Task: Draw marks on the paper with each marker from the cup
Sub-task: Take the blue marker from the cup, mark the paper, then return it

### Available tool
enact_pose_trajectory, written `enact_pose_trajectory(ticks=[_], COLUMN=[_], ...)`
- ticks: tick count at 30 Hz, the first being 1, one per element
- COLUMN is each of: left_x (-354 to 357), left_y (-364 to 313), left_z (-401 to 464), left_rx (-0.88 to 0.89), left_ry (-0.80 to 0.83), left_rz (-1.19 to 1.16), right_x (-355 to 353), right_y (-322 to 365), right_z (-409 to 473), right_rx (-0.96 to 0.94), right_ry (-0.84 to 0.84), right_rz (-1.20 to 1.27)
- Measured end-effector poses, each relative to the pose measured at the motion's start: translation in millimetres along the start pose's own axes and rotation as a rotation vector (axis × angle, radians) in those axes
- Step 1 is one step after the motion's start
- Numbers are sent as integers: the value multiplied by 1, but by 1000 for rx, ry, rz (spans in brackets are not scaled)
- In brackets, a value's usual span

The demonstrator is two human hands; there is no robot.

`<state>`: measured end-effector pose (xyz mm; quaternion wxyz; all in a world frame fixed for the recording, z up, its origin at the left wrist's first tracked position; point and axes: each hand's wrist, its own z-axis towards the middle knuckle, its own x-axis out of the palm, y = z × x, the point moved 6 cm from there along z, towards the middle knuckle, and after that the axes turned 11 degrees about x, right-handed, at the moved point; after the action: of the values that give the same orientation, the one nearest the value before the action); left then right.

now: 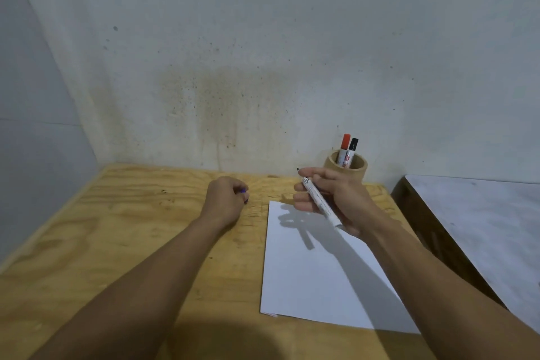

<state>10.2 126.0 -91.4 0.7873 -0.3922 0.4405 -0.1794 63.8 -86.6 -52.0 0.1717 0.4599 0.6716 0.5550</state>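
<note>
Fingers of the right hand [327, 196] pinch an uncapped marker [320, 202] above the paper's [315, 272] far edge, long axis slanting, tip pointing away from the sheet toward the cup [346, 168]. Left hand [226, 199], fisted around what looks like its blue cap [245, 196], rests left of the paper. Likely the tip must swing down onto the paper.

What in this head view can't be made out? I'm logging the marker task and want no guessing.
- Object in the left hand: the closed fingers hide all but a purple-blue bit.
- Marker in the right hand: print too small to read.
- Red-capped marker and black-capped marker: lower barrels hidden by the cup wall.
- Paper: right part covered by the right forearm.
</note>
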Motion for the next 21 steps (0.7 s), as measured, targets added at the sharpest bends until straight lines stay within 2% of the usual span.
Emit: enact_pose_trajectory(ticks=[2,5,8,11,13,16,21], left_x=[4,8,4,-2,5,18,28], left_y=[1,3,2,-16,-26,-28,-15], left_z=[-2,-2,-9,-24,-34,-44,-48], left_rx=[48,98,179,411,526,584,581], left_ry=[13,32,-40,-132,-36,124,206], left_rz=[76,131,133,205,211,219,313], right_x=[4,6,4,-1,-3,-2,8], right_y=[-4,-9,-16,-22,-26,-30,-30], right_z=[4,10,20,31,38,47,47], right_rx=[34,-44,-89,-100,-117,-127,-162], right_ry=[62,92,5,-157,-243,-312,-330], right_rz=[168,181,119,31,-47,-125,-284])
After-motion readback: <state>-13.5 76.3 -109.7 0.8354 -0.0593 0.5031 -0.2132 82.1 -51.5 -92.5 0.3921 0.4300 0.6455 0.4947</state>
